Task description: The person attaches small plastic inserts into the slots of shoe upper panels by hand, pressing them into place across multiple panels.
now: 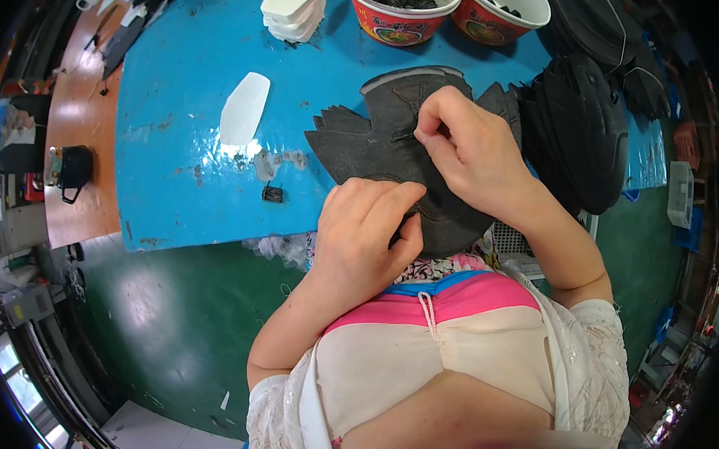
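A flat black piece (388,155), like a shoe upper with stitched lines and jagged side edges, lies over the table's near edge. My left hand (367,222) grips its near left side, fingertips on the surface and thumb bent at the edge. Above its middle, my right hand (471,145) is closed in a pinch, thumb against forefinger. A thin dark bit shows at those fingertips, too small to name. Right of my right hand lies a stack of similar black pieces (574,136). A small black scrap (272,194) sits left of my left hand.
Two red-and-white paper tubs (404,29) with black scraps stand at the back of the blue table (181,152). Beside them is a stack of white pads (293,8); one white oval piece (245,108) lies apart. More black pieces (588,17) are bundled at the far right.
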`<state>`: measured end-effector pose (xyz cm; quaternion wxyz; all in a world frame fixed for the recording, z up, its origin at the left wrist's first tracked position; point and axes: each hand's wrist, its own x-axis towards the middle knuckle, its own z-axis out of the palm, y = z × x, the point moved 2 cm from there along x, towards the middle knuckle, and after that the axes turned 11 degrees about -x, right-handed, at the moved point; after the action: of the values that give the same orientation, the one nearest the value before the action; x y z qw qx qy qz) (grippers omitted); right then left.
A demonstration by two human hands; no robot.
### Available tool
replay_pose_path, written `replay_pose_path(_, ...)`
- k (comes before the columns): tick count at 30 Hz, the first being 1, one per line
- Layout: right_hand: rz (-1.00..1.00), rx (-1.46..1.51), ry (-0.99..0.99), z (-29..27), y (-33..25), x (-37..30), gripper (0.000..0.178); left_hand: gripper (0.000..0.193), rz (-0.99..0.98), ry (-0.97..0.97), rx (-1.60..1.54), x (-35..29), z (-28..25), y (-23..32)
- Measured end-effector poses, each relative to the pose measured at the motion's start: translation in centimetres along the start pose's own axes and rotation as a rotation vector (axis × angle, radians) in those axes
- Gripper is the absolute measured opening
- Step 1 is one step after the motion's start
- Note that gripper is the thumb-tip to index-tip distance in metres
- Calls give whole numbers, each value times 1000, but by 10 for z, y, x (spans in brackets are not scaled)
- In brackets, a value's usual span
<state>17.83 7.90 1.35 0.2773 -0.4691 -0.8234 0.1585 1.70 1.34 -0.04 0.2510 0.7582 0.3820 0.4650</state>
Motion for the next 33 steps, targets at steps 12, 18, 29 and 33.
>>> replay_pose_path(12,39,-45,-4,4,-1,1,15,38,-13,-83,231,29,-9,-6)
replay_pose_path(18,0,-72,60,6,0,-1,14,39,-27,-149,298,33,-6,-4)
replay_pose_path(29,-191,-219,239,0,4,-15,22,43,-1,-164,340,31,-4,-7)
replay_pose_path(33,-237,-364,218,4,4,-16,22,39,-24,-129,312,31,-6,-5)
